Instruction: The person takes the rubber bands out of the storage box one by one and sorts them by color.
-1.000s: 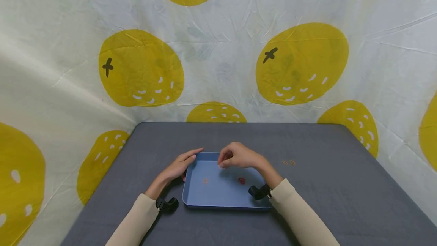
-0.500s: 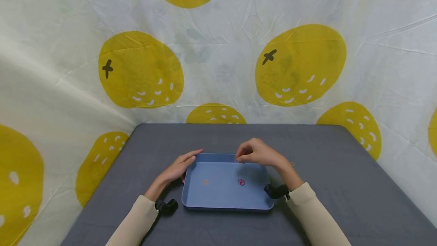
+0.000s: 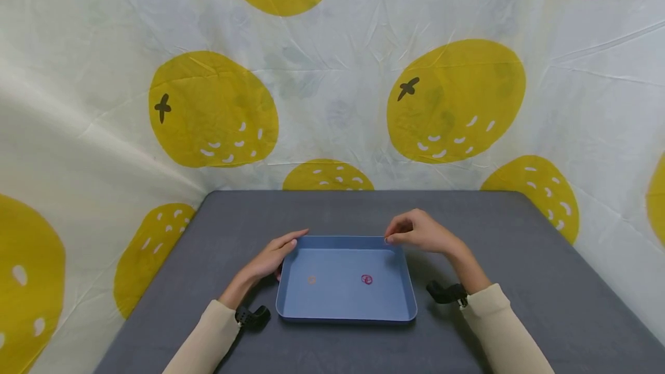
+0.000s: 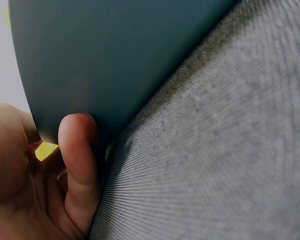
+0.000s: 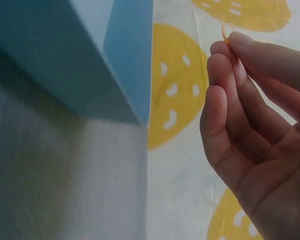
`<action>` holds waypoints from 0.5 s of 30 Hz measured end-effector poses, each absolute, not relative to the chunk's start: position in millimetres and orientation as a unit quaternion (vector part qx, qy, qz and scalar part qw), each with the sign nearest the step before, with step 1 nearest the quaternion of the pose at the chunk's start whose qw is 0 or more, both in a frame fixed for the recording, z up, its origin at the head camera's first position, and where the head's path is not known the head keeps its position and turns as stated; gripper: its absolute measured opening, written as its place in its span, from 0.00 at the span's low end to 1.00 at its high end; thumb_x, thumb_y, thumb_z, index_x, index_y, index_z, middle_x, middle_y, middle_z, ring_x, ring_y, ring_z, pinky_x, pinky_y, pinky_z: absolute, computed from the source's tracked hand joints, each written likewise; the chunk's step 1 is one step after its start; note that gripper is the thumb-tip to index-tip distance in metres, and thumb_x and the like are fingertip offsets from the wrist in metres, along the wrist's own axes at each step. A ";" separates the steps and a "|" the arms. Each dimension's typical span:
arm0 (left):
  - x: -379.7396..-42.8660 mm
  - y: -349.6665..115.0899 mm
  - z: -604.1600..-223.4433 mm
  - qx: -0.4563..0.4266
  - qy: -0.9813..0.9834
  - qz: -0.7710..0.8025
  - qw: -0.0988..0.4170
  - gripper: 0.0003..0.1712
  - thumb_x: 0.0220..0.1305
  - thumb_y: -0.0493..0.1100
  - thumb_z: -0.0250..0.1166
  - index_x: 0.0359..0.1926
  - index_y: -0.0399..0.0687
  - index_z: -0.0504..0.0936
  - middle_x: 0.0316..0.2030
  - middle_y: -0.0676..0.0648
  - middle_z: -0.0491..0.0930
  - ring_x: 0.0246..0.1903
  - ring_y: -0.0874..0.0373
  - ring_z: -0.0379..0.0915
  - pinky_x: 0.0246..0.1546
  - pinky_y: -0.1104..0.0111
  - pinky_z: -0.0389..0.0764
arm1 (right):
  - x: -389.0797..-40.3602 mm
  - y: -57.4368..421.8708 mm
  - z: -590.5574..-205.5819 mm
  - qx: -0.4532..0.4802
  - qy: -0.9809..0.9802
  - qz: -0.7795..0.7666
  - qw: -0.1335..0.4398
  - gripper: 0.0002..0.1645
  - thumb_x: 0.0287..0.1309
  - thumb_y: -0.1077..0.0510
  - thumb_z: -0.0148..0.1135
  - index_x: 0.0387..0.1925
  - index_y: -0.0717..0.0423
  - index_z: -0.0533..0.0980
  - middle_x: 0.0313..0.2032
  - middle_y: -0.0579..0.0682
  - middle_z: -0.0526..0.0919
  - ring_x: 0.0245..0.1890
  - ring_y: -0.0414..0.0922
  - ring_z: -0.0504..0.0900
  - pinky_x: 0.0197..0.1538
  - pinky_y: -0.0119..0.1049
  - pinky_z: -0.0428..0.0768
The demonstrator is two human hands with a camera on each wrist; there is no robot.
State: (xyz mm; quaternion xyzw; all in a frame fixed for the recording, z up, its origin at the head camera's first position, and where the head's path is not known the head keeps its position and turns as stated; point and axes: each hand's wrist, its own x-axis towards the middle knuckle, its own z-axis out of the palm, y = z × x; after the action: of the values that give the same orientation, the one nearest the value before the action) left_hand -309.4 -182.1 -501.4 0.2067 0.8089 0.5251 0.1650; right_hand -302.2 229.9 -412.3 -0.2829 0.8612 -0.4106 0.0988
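At left, a cream sleeve (image 3: 208, 336) and a black wrist-worn device (image 3: 253, 317) led to a person's left hand (image 3: 270, 255), which gripped the left side of a shallow, pale-blue rectangular tray (image 3: 337, 302), its thumb by the rim near the far corner and one finger bent against the outer wall. The tray sat flat on a surface (image 3: 197, 270) covered in grey cloth. Inside it, left of centre, lay a small, thin pale-orange loop (image 3: 312, 280) resembling a rubber band. Farther right on the same tray floor lay thin red looped bands (image 3: 366, 279), crossing one another; I could not count them for certain. By the tray's far right corner, the person's right hand (image 3: 423, 232) pinched a small, thin bright-orange loop (image 5: 224, 33) upright between thumb and forefinger, the other fingers bent alongside. From where I stood, it was hard to tell whether that band hung over the rim or just outside. A matching device and sleeve completed the right side, while behind everything hung white fabric (image 3: 332, 103) printed with big yellow fruit shapes.
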 end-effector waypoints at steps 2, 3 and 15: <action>-309.5 -182.1 -501.6 0.208 0.807 0.527 0.166 0.27 0.85 0.51 0.43 0.80 0.62 0.62 0.73 0.35 0.66 0.13 0.56 0.70 0.14 0.64 0.78 | -301.8 238.1 -413.1 -0.276 0.862 -0.413 0.097 0.09 0.66 0.57 0.70 0.40 0.58 0.88 0.38 0.59 0.90 0.39 0.59 0.88 0.45 0.49 0.88; -309.6 -182.4 -501.8 0.209 0.807 0.527 0.166 0.27 0.85 0.51 0.43 0.80 0.61 0.62 0.73 0.35 0.66 0.14 0.56 0.70 0.14 0.64 0.77 | -301.6 241.9 -413.5 -0.273 0.863 -0.414 0.095 0.09 0.66 0.57 0.70 0.41 0.59 0.87 0.38 0.59 0.90 0.39 0.59 0.89 0.45 0.49 0.88; -309.6 -183.8 -504.6 0.218 0.803 0.529 0.169 0.28 0.86 0.52 0.42 0.80 0.60 0.61 0.72 0.35 0.67 0.13 0.57 0.69 0.14 0.65 0.76 | -296.9 280.6 -415.8 -0.254 0.870 -0.416 0.077 0.10 0.67 0.58 0.69 0.43 0.62 0.87 0.41 0.65 0.89 0.37 0.42 0.89 0.46 0.48 0.88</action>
State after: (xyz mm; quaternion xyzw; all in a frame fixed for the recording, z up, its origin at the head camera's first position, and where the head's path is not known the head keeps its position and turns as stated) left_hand -309.6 -183.8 -504.6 0.2177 0.8026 0.5291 0.1687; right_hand -296.9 280.6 -415.8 -0.2536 0.8699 -0.4161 0.0766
